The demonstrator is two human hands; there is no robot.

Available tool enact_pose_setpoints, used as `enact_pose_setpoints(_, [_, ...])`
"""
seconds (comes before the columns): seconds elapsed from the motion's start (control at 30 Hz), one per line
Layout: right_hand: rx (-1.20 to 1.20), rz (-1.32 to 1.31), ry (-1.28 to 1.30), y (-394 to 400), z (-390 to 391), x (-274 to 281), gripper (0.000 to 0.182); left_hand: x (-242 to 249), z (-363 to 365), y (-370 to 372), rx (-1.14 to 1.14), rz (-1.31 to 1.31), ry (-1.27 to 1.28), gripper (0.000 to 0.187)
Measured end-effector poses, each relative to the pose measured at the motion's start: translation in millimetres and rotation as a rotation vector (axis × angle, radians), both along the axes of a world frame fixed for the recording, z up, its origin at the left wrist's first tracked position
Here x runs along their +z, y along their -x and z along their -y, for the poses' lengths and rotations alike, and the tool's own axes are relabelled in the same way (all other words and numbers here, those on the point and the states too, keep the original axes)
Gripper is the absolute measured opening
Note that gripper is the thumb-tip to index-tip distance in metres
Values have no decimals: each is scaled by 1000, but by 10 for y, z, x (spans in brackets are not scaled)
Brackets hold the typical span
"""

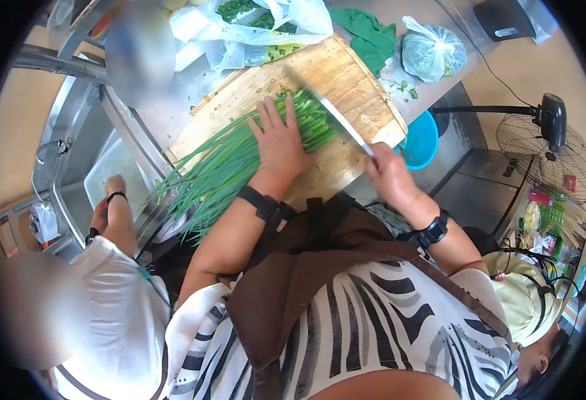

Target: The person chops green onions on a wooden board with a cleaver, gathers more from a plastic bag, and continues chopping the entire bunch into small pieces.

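A bundle of long green stalks [223,160] lies across a wooden cutting board [356,73], its leafy ends hanging past the board's near left edge. Pressed flat on the bundle near its cut end is my left hand [281,139], fingers spread. My right hand [394,175] is wrapped round the handle of a knife [343,121]. The blade reaches up and left across the board, beside the cut ends of the stalks; its tip is blurred. Small green bits are scattered on the board beyond my left hand.
Plastic bags [239,30] with chopped greens, a green cloth [367,33] and a tied bag [433,50] lie behind the board. A blue bucket [421,140] stands right, near a fan [546,143]. One person [116,287] works left at a sink [79,127]; another [526,300] is at right.
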State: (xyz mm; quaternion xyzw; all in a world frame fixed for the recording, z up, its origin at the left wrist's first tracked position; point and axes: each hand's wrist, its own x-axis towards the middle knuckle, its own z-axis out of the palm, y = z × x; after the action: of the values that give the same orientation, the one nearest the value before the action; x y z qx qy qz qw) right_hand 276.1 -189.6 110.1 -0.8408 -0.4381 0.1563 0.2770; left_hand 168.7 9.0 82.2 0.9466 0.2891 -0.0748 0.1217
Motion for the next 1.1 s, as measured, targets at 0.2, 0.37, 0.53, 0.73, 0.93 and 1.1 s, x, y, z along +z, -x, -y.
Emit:
enact_pose_setpoints(0.2, [83, -86, -9, -12, -130, 67, 22, -70, -136, 105, 43, 30, 47, 119])
enact_pose_setpoints(0.37, [9, 86, -25, -25, -168, 109, 24, -119, -110, 95, 58, 66, 71, 118])
enact_pose_setpoints(0.53, [88, 6, -55, 299, -222, -3, 27, -158, -61, 137, 47, 121, -1, 118])
enact_pose_setpoints(0.73, [4, 65, -23, -43, -199, -23, 32, -425, 16, 207, 22, 244, -18, 99])
enact_pose_setpoints(0.93, [29, 398, -27, -509, 52, -334, 38, -269, -89, 226, 48, 284, 88, 93])
enact_pose_setpoints(1.1, [38, 416, 159, -691, 273, -557, 41, -423, -111, 218, 54, 433, 123, 96])
